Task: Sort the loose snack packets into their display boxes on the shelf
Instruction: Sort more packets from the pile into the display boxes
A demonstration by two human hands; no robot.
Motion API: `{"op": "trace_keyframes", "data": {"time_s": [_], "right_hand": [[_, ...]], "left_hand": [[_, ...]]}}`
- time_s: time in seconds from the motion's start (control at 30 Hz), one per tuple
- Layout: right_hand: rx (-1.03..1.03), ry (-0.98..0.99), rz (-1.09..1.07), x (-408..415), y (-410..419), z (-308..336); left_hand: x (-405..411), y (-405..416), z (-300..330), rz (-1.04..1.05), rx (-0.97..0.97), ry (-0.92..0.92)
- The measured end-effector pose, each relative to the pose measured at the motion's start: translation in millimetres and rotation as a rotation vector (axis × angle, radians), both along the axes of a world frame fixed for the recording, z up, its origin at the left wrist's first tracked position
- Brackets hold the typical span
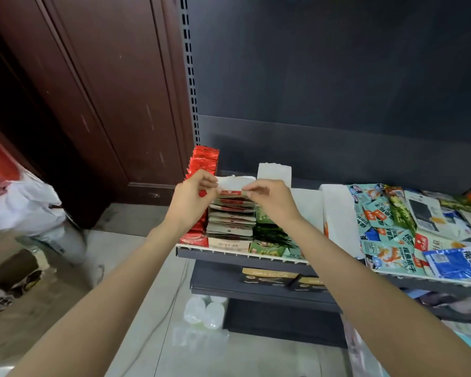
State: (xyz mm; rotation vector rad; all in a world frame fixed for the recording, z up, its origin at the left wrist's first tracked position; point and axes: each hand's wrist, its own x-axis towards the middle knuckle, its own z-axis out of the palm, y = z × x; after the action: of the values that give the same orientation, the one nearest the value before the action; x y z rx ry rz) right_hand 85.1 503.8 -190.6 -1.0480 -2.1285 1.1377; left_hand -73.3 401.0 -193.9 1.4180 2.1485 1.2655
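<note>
Both hands are raised over the left end of the shelf (245,254). My left hand (191,197) and my right hand (269,197) each pinch one end of a beige packet with a red label (230,192), held above a display box of matching beige packets (230,227). To the left stands a row of red packets (203,161) in a red box. A green box of dark green packets (272,238) sits to the right. A heap of loose teal, white and blue snack packets (408,229) lies on the shelf's right part.
A white display box (337,213) stands between the green packets and the loose heap. Dark boxes (269,276) sit on the lower shelf. Clear plastic bottles (204,311) lie on the floor below. White bags (25,202) and a cardboard box are at the left, beside a dark wooden door (93,91).
</note>
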Motion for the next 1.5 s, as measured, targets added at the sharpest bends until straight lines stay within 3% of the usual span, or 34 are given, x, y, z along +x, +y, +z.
{"op": "trace_keyframes", "data": {"time_s": [0.17, 0.37, 0.57, 0.73, 0.93, 1.2, 1.33, 1.5], "right_hand": [[0.116, -0.159, 0.089, 5, -2, -6], [0.034, -0.004, 0.003, 35, 11, 6], [0.098, 0.109, -0.256, 121, 57, -3], [-0.011, 0.026, -0.455, 212, 112, -28], [-0.037, -0.298, -0.492, 312, 186, -69], [-0.095, -0.636, -0.383, 363, 242, -105], [0.026, -0.770, -0.314, 356, 237, -110], [0.220, -0.678, -0.254, 354, 230, -87]], "left_hand": [[3, 6, -3, -0.096, -0.207, 0.212], [46, 27, 10, -0.069, -0.168, 0.449], [143, 83, 15, -0.325, 0.009, 0.262], [249, 148, 10, -0.336, -0.003, -0.082], [336, 231, -42, -0.319, -0.316, 0.013], [353, 269, -116, -0.364, -0.771, 0.237], [356, 275, -115, -0.328, -0.777, 0.213], [357, 276, -102, -0.273, -0.694, 0.052]]}}
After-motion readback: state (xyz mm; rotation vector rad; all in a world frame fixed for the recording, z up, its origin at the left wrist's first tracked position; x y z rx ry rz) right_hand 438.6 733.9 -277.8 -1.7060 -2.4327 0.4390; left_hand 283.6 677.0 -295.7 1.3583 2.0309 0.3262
